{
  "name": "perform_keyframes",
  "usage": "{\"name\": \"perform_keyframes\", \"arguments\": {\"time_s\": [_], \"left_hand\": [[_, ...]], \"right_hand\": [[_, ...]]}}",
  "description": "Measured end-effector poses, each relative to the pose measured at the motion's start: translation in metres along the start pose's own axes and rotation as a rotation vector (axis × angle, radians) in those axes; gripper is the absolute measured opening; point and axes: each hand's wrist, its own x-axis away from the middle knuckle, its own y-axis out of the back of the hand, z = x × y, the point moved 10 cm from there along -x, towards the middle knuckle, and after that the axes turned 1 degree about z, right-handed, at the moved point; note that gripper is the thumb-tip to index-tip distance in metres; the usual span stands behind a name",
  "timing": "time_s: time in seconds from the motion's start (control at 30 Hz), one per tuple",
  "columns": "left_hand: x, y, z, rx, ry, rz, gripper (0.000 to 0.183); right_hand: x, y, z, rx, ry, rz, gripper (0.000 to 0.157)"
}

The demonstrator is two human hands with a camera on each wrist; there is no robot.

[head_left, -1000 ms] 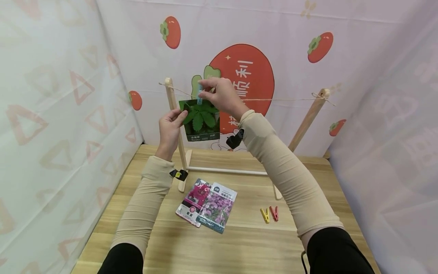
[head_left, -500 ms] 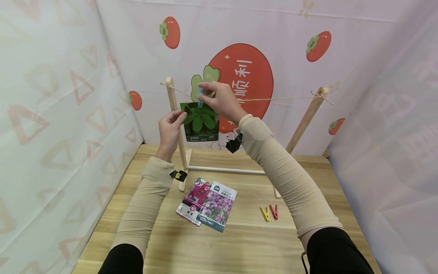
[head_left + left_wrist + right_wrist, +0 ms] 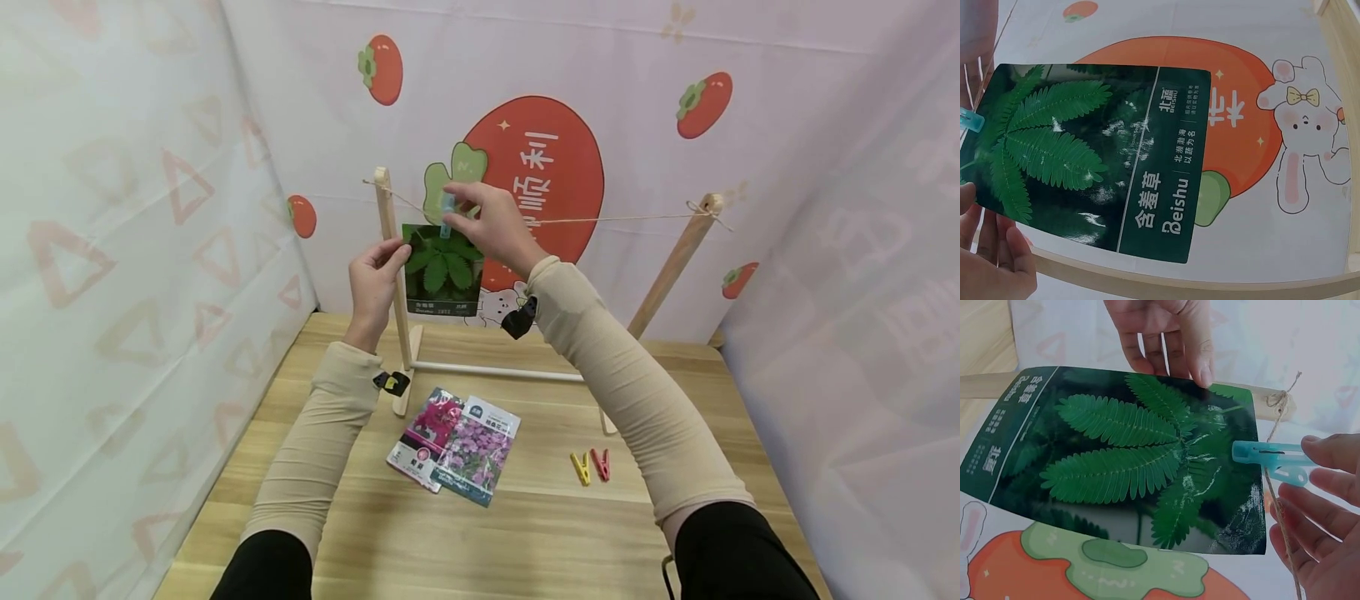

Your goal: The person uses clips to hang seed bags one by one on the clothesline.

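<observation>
The flat, shiny, plastic-looking green packet (image 3: 442,279), up at the far left, looks light, bendy and slippery, best held by its edges: the left hand (image 3: 373,283) pinches one, and the right hand (image 3: 497,223) pinches a blue plastic clothespin (image 3: 447,216).

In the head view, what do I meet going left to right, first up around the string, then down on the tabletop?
Up top: left hand → packet with green leaves → right hand → right wooden post. Lower: magenta-flower packet → purple-flower packet → yellow clip → red clip.
</observation>
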Motion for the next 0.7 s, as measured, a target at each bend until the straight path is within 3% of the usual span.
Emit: {"name": "perform_keyframes", "arguments": {"time_s": [0.37,0.7], "left_hand": [[0.004,0.004,-0.017,-0.026,-0.093,-0.009,0.03],[0.01,0.007,-0.025,-0.065,-0.105,-0.004,0.029]], "right_hand": [[0.013,0.007,-0.001,0.05,0.024,-0.032,0.043],[0.024,0.013,-0.005,0.075,0.027,-0.046,0.042]]}}
